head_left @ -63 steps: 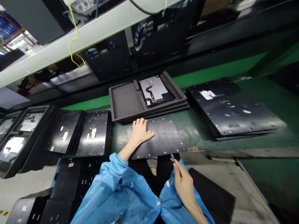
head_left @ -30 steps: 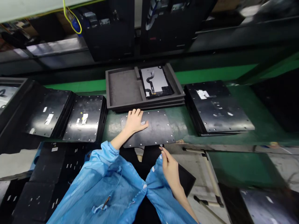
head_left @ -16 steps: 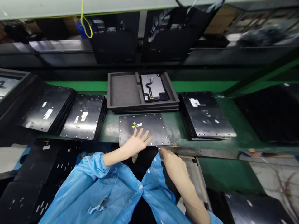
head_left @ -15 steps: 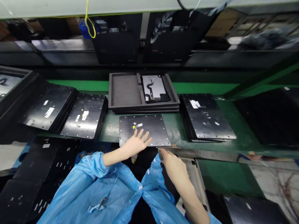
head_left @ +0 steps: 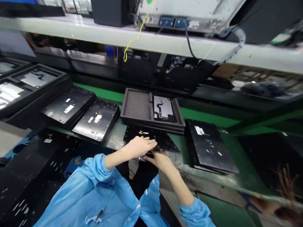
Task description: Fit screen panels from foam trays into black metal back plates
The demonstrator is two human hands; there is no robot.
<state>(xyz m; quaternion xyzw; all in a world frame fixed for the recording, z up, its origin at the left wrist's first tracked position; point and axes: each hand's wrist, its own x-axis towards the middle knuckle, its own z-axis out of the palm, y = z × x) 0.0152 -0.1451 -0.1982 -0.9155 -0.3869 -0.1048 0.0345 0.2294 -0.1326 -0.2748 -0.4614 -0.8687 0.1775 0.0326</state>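
Observation:
A thin black metal plate [head_left: 163, 140] with small holes and a yellow-and-white sticker lies on the green belt [head_left: 203, 116] in front of me. My left hand [head_left: 139, 146] rests palm-down on its near edge, fingers together and stretched flat. My right hand [head_left: 158, 158] sits just below it at the plate's front edge, its fingers curled under my left hand; what they grip is hidden. Behind the plate stands a stack of dark grey foam trays [head_left: 136, 108], the top one holding a flat panel with a flex cable [head_left: 163, 108].
A stack of black plates [head_left: 210, 145] lies to the right. Two more plate stacks [head_left: 97, 119] [head_left: 67, 107] lie to the left, with trays of panels [head_left: 35, 78] beyond. Black perforated sheets [head_left: 30, 157] sit low on the left. A white shelf [head_left: 165, 42] with cables overhangs the belt.
My right hand has moved up from below the belt edge to the plate's front edge, under my left hand. My left fingers have closed together. The camera tilted up and left.

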